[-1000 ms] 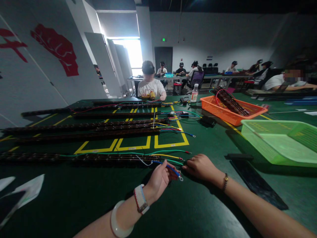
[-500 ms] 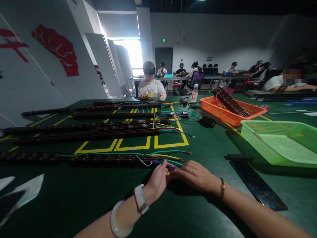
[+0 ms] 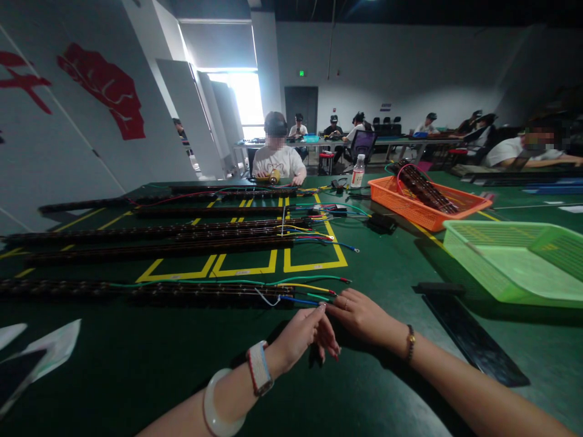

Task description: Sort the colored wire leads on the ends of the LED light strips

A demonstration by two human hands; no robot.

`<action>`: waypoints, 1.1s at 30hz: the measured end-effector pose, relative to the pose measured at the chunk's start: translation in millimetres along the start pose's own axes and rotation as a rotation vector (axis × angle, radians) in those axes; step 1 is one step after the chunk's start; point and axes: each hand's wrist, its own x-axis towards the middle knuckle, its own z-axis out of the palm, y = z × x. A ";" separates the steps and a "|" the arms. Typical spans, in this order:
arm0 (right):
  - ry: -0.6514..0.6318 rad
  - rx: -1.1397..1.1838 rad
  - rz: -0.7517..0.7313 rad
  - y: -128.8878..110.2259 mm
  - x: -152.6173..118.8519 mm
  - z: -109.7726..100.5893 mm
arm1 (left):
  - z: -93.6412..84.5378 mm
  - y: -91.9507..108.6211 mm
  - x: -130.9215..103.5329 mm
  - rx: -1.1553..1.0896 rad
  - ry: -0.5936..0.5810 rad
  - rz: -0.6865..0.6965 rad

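Note:
A long dark bundle (image 3: 204, 292) lies across the green table, with green, yellow and blue wires coming out of its right end. The blue wire (image 3: 298, 300) runs to where my hands meet. My left hand (image 3: 303, 337), with a watch and a pale bangle on its arm, has its thumb by the wire's end and its other fingers apart, pointing down. My right hand (image 3: 359, 312) is bent over the wire ends, its fingertips together near the blue wire; what they pinch is hidden. A thin white tie (image 3: 268, 300) loops at the bundle's end.
More dark bundles (image 3: 159, 233) lie behind on yellow tape outlines. To the right are an orange basket (image 3: 410, 208), a green basket (image 3: 473, 264) and a flat black piece (image 3: 473, 340). A bottle (image 3: 357, 172) stands behind. A person (image 3: 279, 161) sits across the table.
My left hand has moved slightly right and down, and its fingers have come off the blue wire and spread. The wire lies straighter. My right hand has shifted slightly.

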 end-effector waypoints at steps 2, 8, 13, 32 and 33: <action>-0.043 -0.003 -0.008 -1.4 1.8 -0.6 | -0.1 0.0 -0.1 0.005 0.005 -0.001; -0.124 -0.004 -0.005 -5.4 6.0 -2.7 | -0.6 -0.6 0.2 0.020 -0.006 -0.003; -0.124 -0.001 0.016 -4.4 4.8 -1.5 | -1.7 -1.9 0.9 0.019 -0.014 0.013; -0.012 0.126 0.099 2.7 1.1 5.4 | -0.2 -0.6 -0.3 0.032 -0.005 0.005; -0.009 0.128 0.104 3.3 0.9 6.0 | -0.1 -0.7 -0.3 0.030 -0.006 0.005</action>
